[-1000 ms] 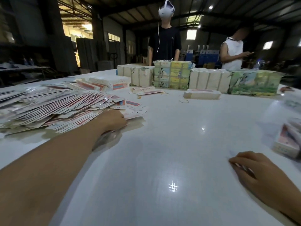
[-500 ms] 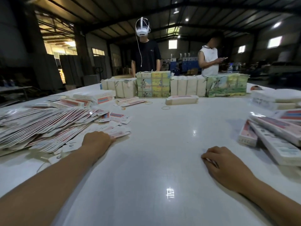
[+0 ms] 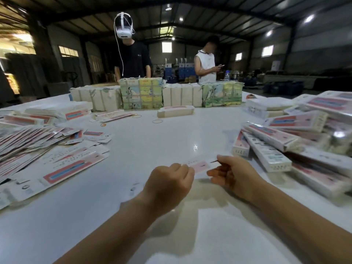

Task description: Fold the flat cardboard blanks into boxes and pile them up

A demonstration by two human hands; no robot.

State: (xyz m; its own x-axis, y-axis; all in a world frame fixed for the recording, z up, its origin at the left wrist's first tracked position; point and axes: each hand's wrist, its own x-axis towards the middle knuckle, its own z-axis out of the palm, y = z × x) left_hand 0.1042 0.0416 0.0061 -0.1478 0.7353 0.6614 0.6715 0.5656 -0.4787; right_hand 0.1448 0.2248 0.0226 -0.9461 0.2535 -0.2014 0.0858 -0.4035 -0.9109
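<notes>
A: What is closest to us?

B: Two hands over the white counter [image 3: 133, 216]. The left hand [image 3: 169, 184] and the right hand [image 3: 235, 175] share one flat blank [image 3: 199, 164], pink and white.

A: How do they hold it?

B: Each hand has its grip pinched on one end, fingers curled round the edge. I think each takes an end so the card stays tight and can be popped open into a box.

A: Which way does the blank point?

B: Its long side runs from hand to hand, left to right, with the right end a bit farther away. It looks lifted just off the counter, but it is blurry, so I am not sure.

A: What is left of the blank?

B: A big loose heap of flat blanks [image 3: 34, 143], spread like a fan, easy to pull from.

A: And right of it?

B: A pile of folded boxes [image 3: 297, 141], lying crossed over each other.

A: And past the blank?

B: Two rubber bands [image 3: 157, 121], then wrapped bundles [image 3: 142, 93] in a row. Behind them stand a person in a headset [image 3: 131, 60] and a person looking at a phone [image 3: 206, 65]
</notes>
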